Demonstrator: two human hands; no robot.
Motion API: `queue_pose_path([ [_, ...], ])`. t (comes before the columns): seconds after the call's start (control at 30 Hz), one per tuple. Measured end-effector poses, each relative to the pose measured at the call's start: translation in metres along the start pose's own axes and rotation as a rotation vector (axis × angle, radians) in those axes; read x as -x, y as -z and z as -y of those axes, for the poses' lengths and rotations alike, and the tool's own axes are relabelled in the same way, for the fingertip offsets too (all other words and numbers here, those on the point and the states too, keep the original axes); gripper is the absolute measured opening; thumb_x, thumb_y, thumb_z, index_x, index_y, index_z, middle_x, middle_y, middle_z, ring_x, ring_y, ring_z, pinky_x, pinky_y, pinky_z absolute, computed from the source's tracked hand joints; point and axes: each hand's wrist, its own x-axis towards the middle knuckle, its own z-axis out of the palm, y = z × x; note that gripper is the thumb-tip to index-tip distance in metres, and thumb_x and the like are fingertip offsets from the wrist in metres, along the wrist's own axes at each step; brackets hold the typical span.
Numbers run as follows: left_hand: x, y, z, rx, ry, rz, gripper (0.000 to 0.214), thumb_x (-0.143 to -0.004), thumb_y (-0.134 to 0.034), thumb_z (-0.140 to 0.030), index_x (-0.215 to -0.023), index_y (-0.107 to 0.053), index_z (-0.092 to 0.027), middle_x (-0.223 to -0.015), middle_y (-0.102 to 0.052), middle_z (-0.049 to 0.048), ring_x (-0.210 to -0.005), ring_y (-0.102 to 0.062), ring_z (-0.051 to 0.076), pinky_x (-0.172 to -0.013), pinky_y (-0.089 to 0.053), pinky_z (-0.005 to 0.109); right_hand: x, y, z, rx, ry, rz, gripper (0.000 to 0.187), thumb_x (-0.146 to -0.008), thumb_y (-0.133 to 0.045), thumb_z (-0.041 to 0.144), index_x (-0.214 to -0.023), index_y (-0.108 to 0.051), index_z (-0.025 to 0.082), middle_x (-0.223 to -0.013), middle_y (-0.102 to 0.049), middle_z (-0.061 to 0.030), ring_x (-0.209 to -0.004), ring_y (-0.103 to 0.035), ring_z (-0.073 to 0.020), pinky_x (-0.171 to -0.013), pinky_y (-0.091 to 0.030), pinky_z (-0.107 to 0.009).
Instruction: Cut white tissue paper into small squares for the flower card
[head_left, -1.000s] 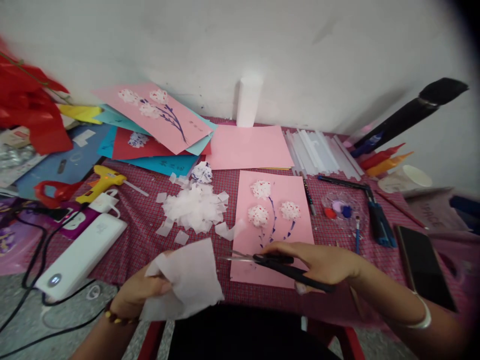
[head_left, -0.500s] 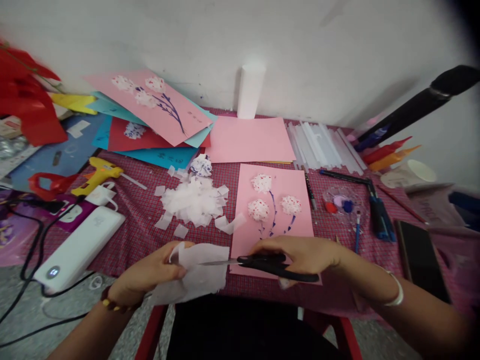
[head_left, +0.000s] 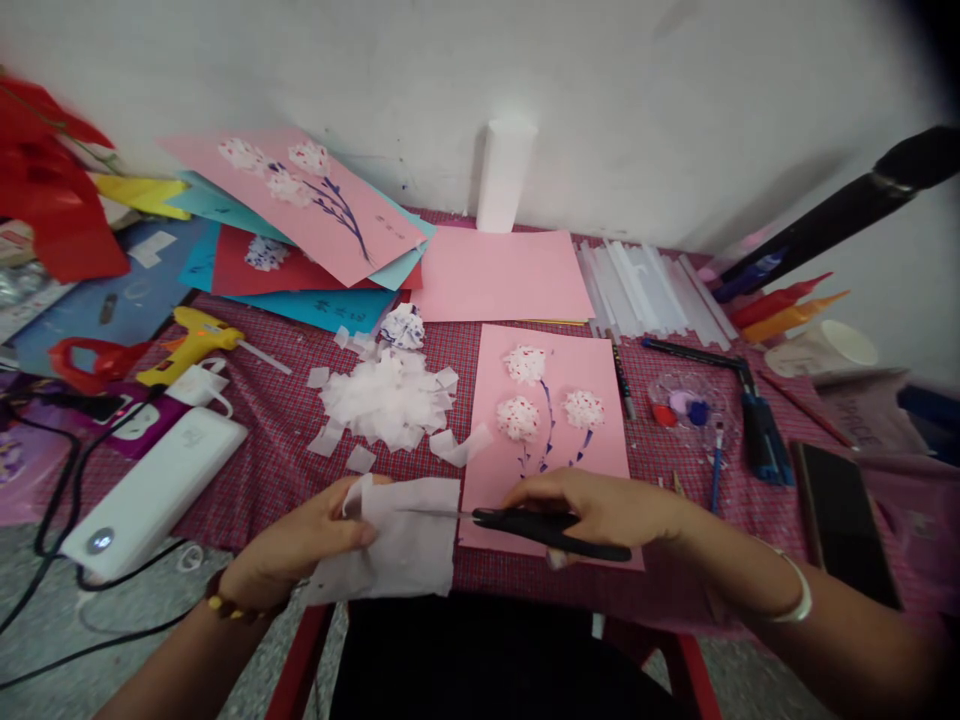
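Note:
White tissue paper [head_left: 409, 560] hangs from my left hand [head_left: 319, 530], which pinches its left side between thumb and fingers. My right hand [head_left: 592, 505] is wrapped round the black handles of a pair of scissors [head_left: 517, 522]. The blades point left and lie across the tissue paper, partly hidden by it. Under and behind my right hand lies a pink card [head_left: 555, 440] with three white-and-red paper flowers and dark blue painted stems. Beyond my left hand, a heap of cut white tissue squares [head_left: 386, 400] rests on the checked cloth, with a crumpled blue-and-white paper ball [head_left: 403, 327] behind it.
Finished-looking flower cards [head_left: 322, 220] are stacked back left, beside blank pink paper [head_left: 502, 275]. Translucent glue sticks [head_left: 645, 290] lie back right. A yellow glue gun [head_left: 195, 340] and white power bank [head_left: 157, 500] are left; a paint palette [head_left: 686, 400] and phone [head_left: 844, 520] are right.
The scissors' handles have come together and the blades have closed across the tissue paper. Both hands stay in nearly the same place.

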Motion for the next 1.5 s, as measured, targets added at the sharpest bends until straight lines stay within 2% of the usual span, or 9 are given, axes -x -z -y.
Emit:
queue_pose_path([
  [0.13, -0.003, -0.005, -0.002, 0.089, 0.02, -0.142, 0.035, -0.056, -0.085, -0.034, -0.083, -0.069, -0.017, -0.073, -0.071, 0.0034, -0.067, -0.064, 0.019, -0.063, -0.05, 0.028, 0.004, -0.001, -0.006, -0.004, 0.02, -0.047, 0.046, -0.08, -0.071, 0.041, -0.118, -0.063, 0.017, -0.098, -0.063, -0.0037, -0.082, -0.055, -0.0163, -0.071, -0.043, -0.027],
  [0.27, 0.0, -0.01, -0.007, 0.139, 0.095, -0.283, 0.032, -0.056, -0.086, -0.035, -0.077, -0.07, -0.017, -0.07, -0.072, 0.0026, -0.064, -0.065, 0.018, -0.063, -0.05, 0.027, 0.006, -0.001, -0.005, 0.0, -0.005, -0.04, 0.046, -0.079, -0.071, 0.042, -0.117, -0.063, 0.017, -0.094, -0.063, -0.0025, -0.076, -0.054, -0.0151, -0.066, -0.042, -0.025],
  [0.4, 0.0, -0.012, -0.009, 0.127, 0.098, -0.235, 0.028, -0.058, -0.085, -0.034, -0.075, -0.072, -0.016, -0.067, -0.072, 0.002, -0.059, -0.063, 0.016, -0.061, -0.049, 0.026, 0.006, -0.001, 0.006, 0.085, -0.072, 0.0, 0.059, -0.073, -0.075, 0.043, -0.122, -0.059, 0.014, -0.104, -0.063, -0.0077, -0.087, -0.056, -0.0201, -0.074, -0.045, -0.029],
  [0.57, -0.006, -0.014, -0.008, 0.065, 0.085, -0.18, 0.026, -0.061, -0.082, -0.036, -0.075, -0.073, -0.015, -0.066, -0.071, 0.002, -0.058, -0.062, 0.015, -0.059, -0.047, 0.024, 0.002, 0.0, 0.012, 0.089, -0.08, 0.007, 0.062, -0.074, -0.073, 0.046, -0.124, -0.057, 0.014, -0.105, -0.063, -0.0085, -0.088, -0.056, -0.0211, -0.075, -0.045, -0.031],
  [0.77, -0.007, -0.017, -0.008, -0.018, 0.075, -0.271, 0.029, -0.06, -0.081, -0.041, -0.074, -0.074, -0.016, -0.065, -0.071, 0.0021, -0.055, -0.059, 0.015, -0.055, -0.045, 0.023, 0.006, 0.004, 0.002, 0.071, -0.048, 0.009, 0.057, -0.076, -0.072, 0.041, -0.124, -0.056, 0.016, -0.109, -0.063, -0.0076, -0.091, -0.056, -0.0212, -0.078, -0.044, -0.031],
  [1.0, -0.007, -0.015, -0.004, -0.133, 0.041, -0.301, 0.029, -0.065, -0.078, -0.043, -0.071, -0.072, -0.016, -0.062, -0.068, 0.0014, -0.053, -0.056, 0.014, -0.053, -0.042, 0.023, 0.001, 0.005, 0.012, 0.086, -0.077, 0.022, 0.06, -0.073, -0.073, 0.041, -0.123, -0.057, 0.013, -0.103, -0.063, -0.0082, -0.087, -0.056, -0.0211, -0.074, -0.044, -0.031],
  [1.23, -0.009, -0.024, -0.004, -0.044, 0.073, -0.341, 0.03, -0.063, -0.078, -0.045, -0.069, -0.07, -0.016, -0.062, -0.067, 0.0011, -0.053, -0.056, 0.015, -0.054, -0.043, 0.025, -0.006, 0.001, 0.008, 0.121, -0.082, -0.013, 0.059, -0.074, -0.073, 0.043, -0.123, -0.057, 0.014, -0.103, -0.064, -0.0075, -0.085, -0.056, -0.0203, -0.074, -0.044, -0.03],
  [1.5, -0.009, -0.023, -0.001, -0.012, 0.074, -0.33, 0.031, -0.057, -0.081, -0.043, -0.066, -0.069, -0.016, -0.06, -0.067, 0.0011, -0.052, -0.055, 0.014, -0.054, -0.042, 0.025, -0.008, 0.005, 0.003, -0.039, -0.048, 0.05, 0.056, -0.075, -0.072, 0.047, -0.117, -0.058, 0.012, -0.097, -0.06, -0.0062, -0.083, -0.053, -0.018, -0.072, -0.045, -0.028],
])
